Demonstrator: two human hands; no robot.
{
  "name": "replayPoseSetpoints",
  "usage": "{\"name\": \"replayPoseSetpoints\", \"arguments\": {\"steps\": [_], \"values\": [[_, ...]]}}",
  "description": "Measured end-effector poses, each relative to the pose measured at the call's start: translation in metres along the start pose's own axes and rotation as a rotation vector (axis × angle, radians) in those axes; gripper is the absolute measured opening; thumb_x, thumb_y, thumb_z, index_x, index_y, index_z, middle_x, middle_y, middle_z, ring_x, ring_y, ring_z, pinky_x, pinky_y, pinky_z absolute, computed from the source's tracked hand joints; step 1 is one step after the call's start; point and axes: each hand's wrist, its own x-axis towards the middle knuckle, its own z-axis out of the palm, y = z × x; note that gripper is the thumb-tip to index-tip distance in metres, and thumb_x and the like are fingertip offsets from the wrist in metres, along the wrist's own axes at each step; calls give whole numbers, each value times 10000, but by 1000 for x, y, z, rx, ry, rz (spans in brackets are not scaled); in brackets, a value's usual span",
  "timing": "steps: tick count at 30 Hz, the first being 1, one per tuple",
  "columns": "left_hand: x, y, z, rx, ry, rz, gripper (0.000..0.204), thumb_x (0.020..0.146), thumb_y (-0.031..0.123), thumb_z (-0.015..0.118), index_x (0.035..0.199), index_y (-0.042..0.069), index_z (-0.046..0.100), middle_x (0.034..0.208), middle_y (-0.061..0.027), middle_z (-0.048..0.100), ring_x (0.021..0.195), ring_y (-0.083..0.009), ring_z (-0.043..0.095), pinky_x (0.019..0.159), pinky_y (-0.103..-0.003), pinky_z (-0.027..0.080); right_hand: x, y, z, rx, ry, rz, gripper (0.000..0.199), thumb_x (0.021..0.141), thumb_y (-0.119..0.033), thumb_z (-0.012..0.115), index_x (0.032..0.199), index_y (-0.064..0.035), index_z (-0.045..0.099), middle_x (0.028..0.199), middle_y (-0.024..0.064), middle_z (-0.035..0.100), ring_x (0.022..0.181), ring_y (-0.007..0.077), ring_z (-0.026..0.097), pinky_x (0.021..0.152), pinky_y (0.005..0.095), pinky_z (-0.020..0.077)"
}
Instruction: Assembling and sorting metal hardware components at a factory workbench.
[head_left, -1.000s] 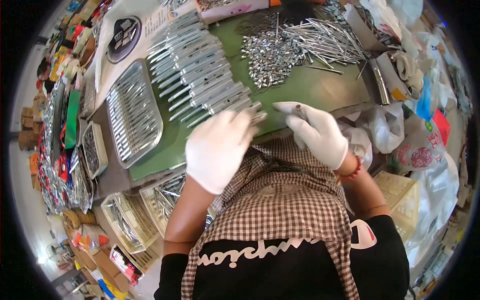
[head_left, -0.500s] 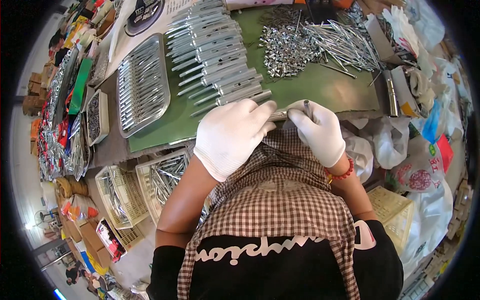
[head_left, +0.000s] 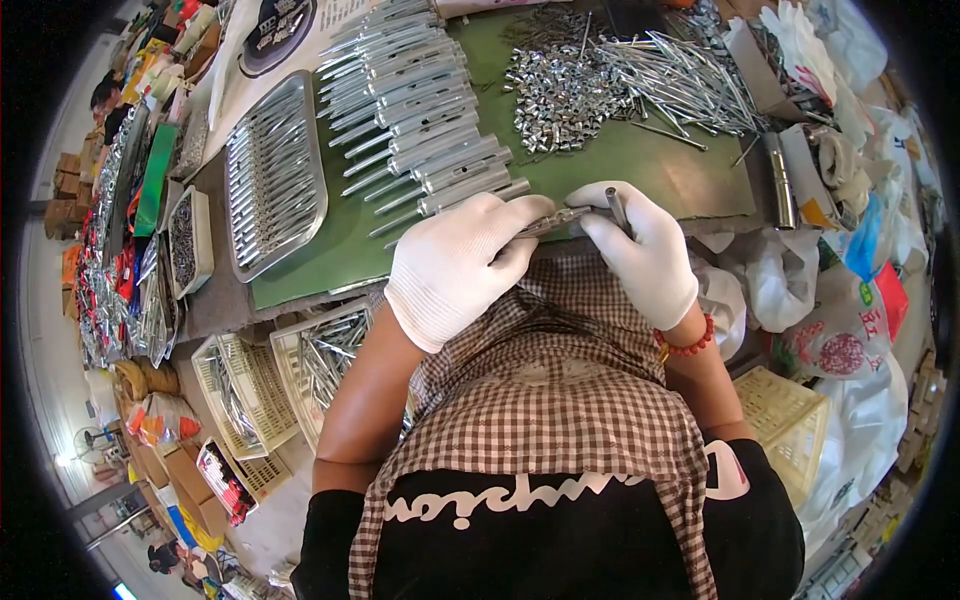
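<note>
Both hands wear white knit gloves and meet at the near edge of the green work mat [head_left: 690,190]. My left hand [head_left: 450,268] is closed around a slim silver metal tube [head_left: 542,227], mostly hidden in the palm. At the tube's right end, my right hand [head_left: 650,255] pinches a narrow metal piece [head_left: 570,214]; I cannot tell whether the two are joined. A short dark metal rod [head_left: 616,208] also sticks up between the right fingers. Just beyond my left hand lies a row of silver tubes with thin rods [head_left: 430,110].
A metal tray [head_left: 322,190] of slim parts lies left, beside a box of small dark parts [head_left: 184,240]. Small silver fittings [head_left: 560,95] and long metal pins [head_left: 680,85] are heaped at the back. A metal cylinder [head_left: 782,185] stands right. Plastic baskets [head_left: 275,385] sit below.
My hands have tilted the tube, and its narrow right end now shows between them. The right fingers have risen slightly. The view has shifted a little.
</note>
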Motion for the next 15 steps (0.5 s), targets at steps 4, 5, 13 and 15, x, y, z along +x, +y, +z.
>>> {"name": "replayPoseSetpoints", "arguments": {"steps": [4,5,13,15], "values": [[-3,1,2,119,-7,-26,261,801,149,623,1059,175,652,812,-70,621,716,-261,629,610,-338,501,8,5,-4,-91,50,-82,154,862,-52,600,999,-15,660,881,89,654,764,142,616,741,270,491],[-5,1,3,118,-5,-28,261,801,149,623,1059,175,652,812,-70,621,716,-261,629,610,-338,501,12,7,-8,-164,107,-136,143,859,-53,603,979,-16,670,887,100,654,765,162,625,737,276,494],[-5,5,16,323,-121,-62,214,874,202,562,1086,210,593,814,-84,541,634,-277,593,535,-380,475,77,11,-8,-786,27,-496,99,826,-169,614,903,-152,674,897,66,623,844,287,618,714,389,511],[-5,6,14,343,-127,-71,213,876,206,559,1087,210,593,804,-85,538,638,-278,597,533,-381,477,89,11,0,-851,-161,-626,86,816,-173,614,891,-159,653,936,55,599,900,274,597,764,385,509]]}}
